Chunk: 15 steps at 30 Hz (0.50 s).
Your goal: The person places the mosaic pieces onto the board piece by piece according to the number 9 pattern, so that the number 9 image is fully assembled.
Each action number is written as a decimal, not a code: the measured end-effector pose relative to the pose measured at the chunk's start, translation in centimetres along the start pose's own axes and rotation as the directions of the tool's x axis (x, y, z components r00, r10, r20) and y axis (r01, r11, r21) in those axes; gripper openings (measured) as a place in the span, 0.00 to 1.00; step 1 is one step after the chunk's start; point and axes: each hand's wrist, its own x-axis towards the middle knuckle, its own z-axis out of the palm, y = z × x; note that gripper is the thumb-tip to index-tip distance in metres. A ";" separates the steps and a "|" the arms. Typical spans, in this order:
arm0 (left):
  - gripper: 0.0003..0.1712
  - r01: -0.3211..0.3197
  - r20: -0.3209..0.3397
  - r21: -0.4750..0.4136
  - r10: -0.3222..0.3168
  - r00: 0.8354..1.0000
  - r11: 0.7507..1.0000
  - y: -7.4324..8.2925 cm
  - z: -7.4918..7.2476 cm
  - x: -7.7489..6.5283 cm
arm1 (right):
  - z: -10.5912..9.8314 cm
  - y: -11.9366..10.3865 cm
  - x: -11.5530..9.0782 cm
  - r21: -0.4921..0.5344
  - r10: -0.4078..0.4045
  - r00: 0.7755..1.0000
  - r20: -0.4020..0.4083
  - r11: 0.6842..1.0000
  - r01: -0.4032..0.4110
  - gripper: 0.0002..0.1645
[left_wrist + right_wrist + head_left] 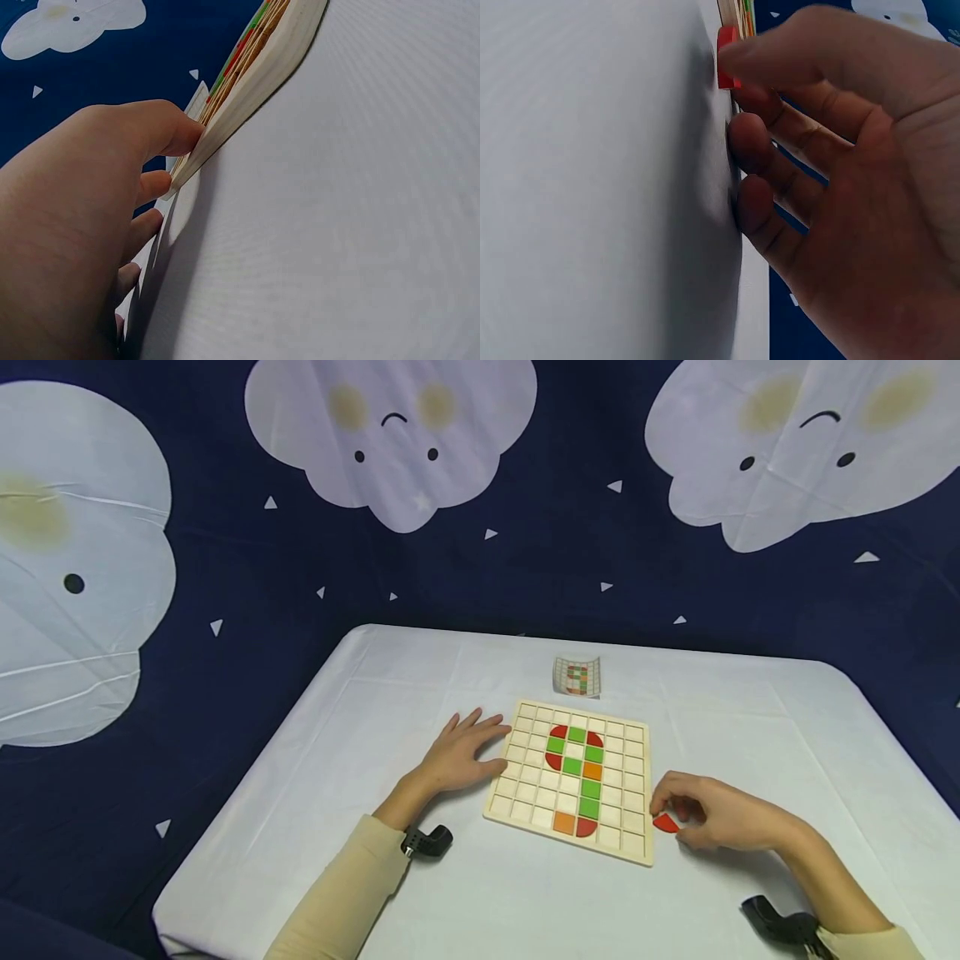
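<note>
A wooden grid board (525, 817) lies on the table with green, orange and red tiles set in its squares. Along its left edge rests my left hand (459, 758), fingers spread, with the thumb and a fingertip at the rim; the left wrist view has the thumb (184, 135) against the board's side. Just right of the board, my right hand (712, 814) pinches a red round-edged tile (665, 823) between thumb and fingers, low over the cloth. In the right wrist view the thumb covers part of this red tile (726, 60).
A small printed card (577, 677) showing a similar tile pattern stands behind the board. White cloth (420, 677) covers the table, whose rounded far corners meet a dark blue curtain (450, 577) with clouds. Each wrist wears a black camera mount (427, 842).
</note>
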 end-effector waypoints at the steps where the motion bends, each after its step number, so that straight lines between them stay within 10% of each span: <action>1: 0.36 0.000 0.002 0.000 0.000 1.000 1.000 0.0 0.0 0.0 | 0.0 0.0 0.0 -0.002 -0.002 1.000 0.000 1.000 0.002 0.23; 15: 0.36 0.002 0.006 0.007 -0.002 1.000 1.000 0.1 -0.1 0.0 | -0.1 0.0 -0.2 0.003 0.016 1.000 0.002 1.000 -0.016 0.18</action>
